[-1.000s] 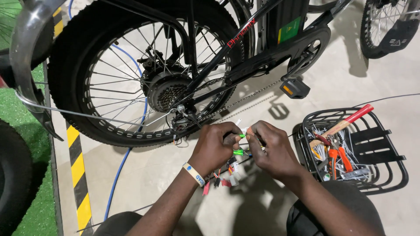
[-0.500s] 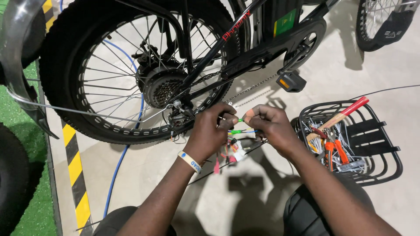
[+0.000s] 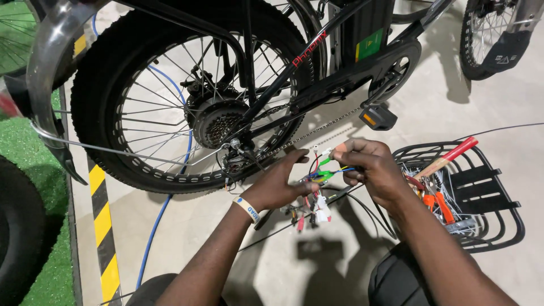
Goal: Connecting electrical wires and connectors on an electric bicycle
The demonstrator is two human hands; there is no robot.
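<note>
Pinching a bundle of thin coloured wires [image 3: 322, 173] between them, the right hand [image 3: 371, 170] grips the plug ends while the left hand [image 3: 280, 184] steadies below with fingers half-open; wires look light, floppy, fragile, best held by the connectors.

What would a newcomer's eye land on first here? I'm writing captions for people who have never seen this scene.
Probably the fat-tyred rear wheel filling the upper left. Next, at centre, the left hand and right hand working a bundle of coloured wires beside its hub. At right, a black wire basket holds red-handled tools.
</note>
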